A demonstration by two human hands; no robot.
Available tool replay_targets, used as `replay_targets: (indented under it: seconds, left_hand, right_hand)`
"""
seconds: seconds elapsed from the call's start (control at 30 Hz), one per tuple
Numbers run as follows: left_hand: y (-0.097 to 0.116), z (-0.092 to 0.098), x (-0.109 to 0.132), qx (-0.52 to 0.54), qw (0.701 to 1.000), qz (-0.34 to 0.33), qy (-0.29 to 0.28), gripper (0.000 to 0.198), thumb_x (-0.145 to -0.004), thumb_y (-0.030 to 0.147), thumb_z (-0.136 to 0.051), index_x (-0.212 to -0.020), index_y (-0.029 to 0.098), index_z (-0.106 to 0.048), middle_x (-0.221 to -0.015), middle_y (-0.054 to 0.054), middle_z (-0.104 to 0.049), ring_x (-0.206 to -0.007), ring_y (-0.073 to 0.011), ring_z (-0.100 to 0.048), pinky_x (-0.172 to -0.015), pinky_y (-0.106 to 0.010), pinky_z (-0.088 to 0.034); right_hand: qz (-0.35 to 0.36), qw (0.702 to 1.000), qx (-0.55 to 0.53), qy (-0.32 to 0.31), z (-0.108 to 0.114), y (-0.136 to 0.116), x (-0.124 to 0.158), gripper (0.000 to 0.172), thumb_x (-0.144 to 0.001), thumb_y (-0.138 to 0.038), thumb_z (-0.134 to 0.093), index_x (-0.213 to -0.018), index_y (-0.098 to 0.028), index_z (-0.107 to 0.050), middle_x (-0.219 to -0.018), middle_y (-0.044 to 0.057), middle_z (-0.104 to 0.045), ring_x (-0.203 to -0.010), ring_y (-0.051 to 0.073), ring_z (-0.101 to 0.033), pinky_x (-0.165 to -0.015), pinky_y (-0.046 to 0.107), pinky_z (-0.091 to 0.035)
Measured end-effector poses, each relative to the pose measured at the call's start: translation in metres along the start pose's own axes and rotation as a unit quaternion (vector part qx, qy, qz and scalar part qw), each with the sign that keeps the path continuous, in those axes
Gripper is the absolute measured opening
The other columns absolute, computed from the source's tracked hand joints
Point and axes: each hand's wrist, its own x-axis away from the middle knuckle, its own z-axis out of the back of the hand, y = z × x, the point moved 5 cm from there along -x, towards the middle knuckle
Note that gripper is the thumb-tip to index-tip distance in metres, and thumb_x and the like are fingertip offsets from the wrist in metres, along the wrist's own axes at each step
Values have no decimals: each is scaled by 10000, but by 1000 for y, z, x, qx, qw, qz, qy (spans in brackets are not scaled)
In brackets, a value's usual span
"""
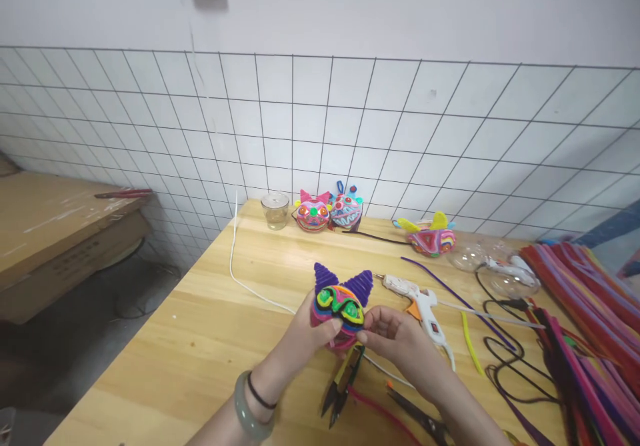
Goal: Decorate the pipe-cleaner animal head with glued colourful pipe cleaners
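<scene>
nearest: black scissors (416, 411) off to the right, snips (343, 374) left of them with blades toward me. next, the cat head (340, 306), covered in fuzzy stems. i'd judge it light, grippy rather than slippery; body probably firm, purple ears (361, 286) soft and easily bent, coils likely to lift if rubbed. best hold: round the sides, clear of ears and face. it sits between my hands, ears on the far side. my left hand (306, 327) clasps its left side, thumb across the near front. my right hand (400, 339) is at its right edge, thumb and forefinger drawn close, other fingers curled; cannot tell whether they pinch a strand. farther, right: white glue gun (426, 309). far edge: three more fuzzy toys (313, 214), a glass cup (275, 213) to their left.
</scene>
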Motion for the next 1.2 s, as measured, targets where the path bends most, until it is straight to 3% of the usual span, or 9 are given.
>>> replay_targets:
  seconds: [0.13,0.57,0.83,1.07,1.2]
  left_hand:
    - [11,-6,2,1,1000,-28,3,474,-662,342,-776,-1060,185,-572,-988,-79,-681,-895,-220,-635,-786,-314,-503]
    - [23,-15,7,-23,997,-69,13,623,-598,437,-784,-1080,148,-514,-1037,-142,-642,-957,-266,-606,-889,-402,-463]
    - [25,-16,7,-24,998,-59,5,607,-624,397,-778,-1094,144,-488,-1009,-119,-642,-932,-239,-609,-857,-368,-475]
    - [6,-4,1,13,999,-26,13,544,-647,381,-785,-1075,163,-530,-939,-73,-667,-821,-197,-637,-676,-276,-508]
    - [0,-2,-1,59,998,10,10,500,-662,373,-783,-1059,168,-559,-915,-70,-683,-794,-189,-651,-669,-274,-515]
  right_hand:
    - [20,1000,20,-9,2,-4,0,441,-549,-559,-804,-649,-202,-566,-606,-14,-617,-583,149,-588,-567,272,-473]
    - [27,999,-16,-25,3,6,-4,421,-527,-477,-852,-662,-198,-567,-639,-10,-626,-624,152,-594,-596,269,-481]
    - [20,999,-18,-41,2,7,-6,436,-522,-488,-853,-668,-199,-561,-646,-14,-618,-642,154,-590,-612,271,-479]
    - [22,998,-41,-40,-5,1,-4,431,-574,-528,-813,-669,-205,-544,-620,-19,-605,-645,159,-602,-640,283,-480]
    - [6,999,-44,-19,-3,1,-5,435,-558,-527,-820,-658,-199,-551,-605,-30,-587,-604,131,-561,-600,255,-447]
